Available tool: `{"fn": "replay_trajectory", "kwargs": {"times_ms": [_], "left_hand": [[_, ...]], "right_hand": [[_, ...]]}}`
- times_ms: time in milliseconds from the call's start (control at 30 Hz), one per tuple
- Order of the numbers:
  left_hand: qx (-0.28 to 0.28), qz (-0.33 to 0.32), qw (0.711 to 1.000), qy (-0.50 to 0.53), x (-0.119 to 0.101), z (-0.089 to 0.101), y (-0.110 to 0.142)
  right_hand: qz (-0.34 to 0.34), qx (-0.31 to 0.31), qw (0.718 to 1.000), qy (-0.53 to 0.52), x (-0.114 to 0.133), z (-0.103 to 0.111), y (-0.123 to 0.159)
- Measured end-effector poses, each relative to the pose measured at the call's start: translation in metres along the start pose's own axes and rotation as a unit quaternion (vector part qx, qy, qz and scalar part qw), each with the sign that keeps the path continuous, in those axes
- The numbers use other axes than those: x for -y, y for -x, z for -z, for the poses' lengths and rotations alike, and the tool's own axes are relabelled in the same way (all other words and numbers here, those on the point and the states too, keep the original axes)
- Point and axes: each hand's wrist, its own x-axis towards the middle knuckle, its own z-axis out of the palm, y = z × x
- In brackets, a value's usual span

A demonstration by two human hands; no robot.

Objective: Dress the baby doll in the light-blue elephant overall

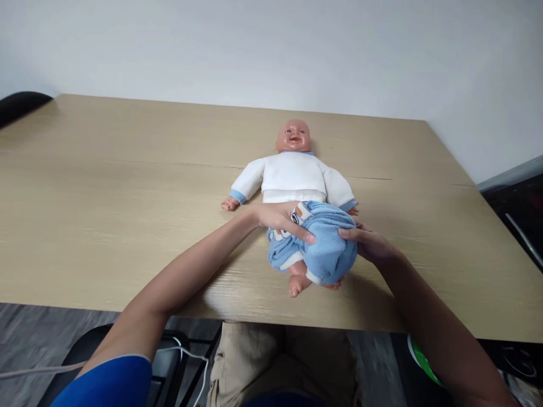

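A baby doll (292, 169) lies on its back on a wooden table (127, 198), head toward the far edge. It wears a white top and light blue trousers (326, 243), bunched around its raised legs. My left hand (280, 220) reaches across the doll's waist, fingers closed on the trousers' waistband. My right hand (367, 243) grips the blue trousers from the right side. The doll's bare feet (299, 282) stick out toward me.
A pale wall stands behind the table. A dark chair back (19, 104) shows at far left. Dark furniture (517, 209) sits at the right. Below the table's near edge are my knees, a black seat and a white cable (186, 353).
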Motion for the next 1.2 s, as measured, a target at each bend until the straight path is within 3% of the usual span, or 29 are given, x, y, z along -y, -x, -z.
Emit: {"fn": "replay_trajectory", "kwargs": {"times_ms": [267,467,533,633,767,867,1000,1200], "left_hand": [[-0.024,-0.034,0.999,-0.010,0.004,0.001,-0.002],[-0.014,-0.027,0.999,-0.017,0.006,0.002,-0.003],[-0.018,-0.032,0.999,-0.021,0.005,0.002,-0.003],[-0.021,-0.014,0.999,-0.032,0.003,0.002,-0.002],[0.022,0.010,1.000,-0.016,-0.001,-0.001,-0.003],[0.030,0.012,0.999,-0.002,-0.001,-0.003,-0.003],[0.009,0.029,1.000,-0.007,0.009,0.003,0.000],[-0.029,0.004,1.000,0.005,0.020,0.010,0.005]], "right_hand": [[-0.015,0.044,0.997,0.063,0.012,-0.018,-0.002],[0.006,0.072,0.989,0.131,0.013,-0.012,0.002],[0.010,0.059,0.990,0.127,0.008,-0.008,0.001],[0.018,-0.025,0.998,0.063,0.000,-0.006,-0.002],[0.005,-0.110,0.993,-0.030,-0.005,-0.010,-0.010],[-0.019,-0.096,0.994,-0.037,-0.002,-0.013,-0.015],[-0.013,-0.078,0.997,-0.017,0.001,-0.014,-0.015],[-0.021,-0.046,0.998,0.030,0.002,-0.010,-0.008]]}}
